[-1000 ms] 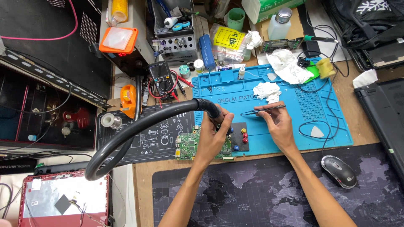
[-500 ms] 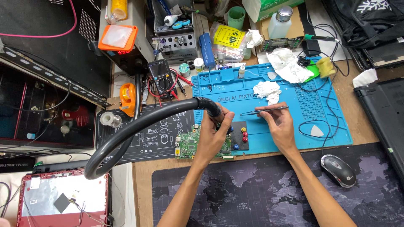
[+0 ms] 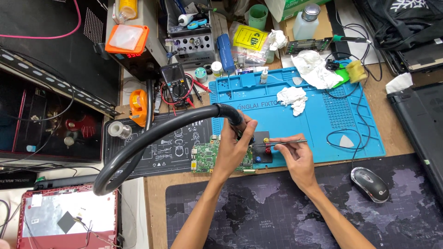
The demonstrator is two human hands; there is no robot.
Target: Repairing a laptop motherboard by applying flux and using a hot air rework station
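My left hand (image 3: 235, 146) grips the handle end of a hot-air tool whose thick black hose (image 3: 152, 138) arcs away to the left. Its tip points down at a green circuit board (image 3: 205, 159) lying at the left edge of the blue work mat (image 3: 318, 124). My right hand (image 3: 295, 157) holds thin metal tweezers (image 3: 281, 142) level, tips pointing left toward the board. A small black holder with red, yellow and blue knobs (image 3: 264, 150) sits between the two hands.
A crumpled white tissue (image 3: 293, 99) and a white pick (image 3: 346, 142) lie on the mat. A multimeter (image 3: 173, 83), orange tape roll (image 3: 137, 106), bottles and tool racks crowd the back. A grey mouse (image 3: 369, 183) rests on the dark desk pad; an opened red laptop (image 3: 64, 216) sits lower left.
Both hands stay at the circuit board with only slight shifts; the tweezers remain level and the hose keeps its arc.
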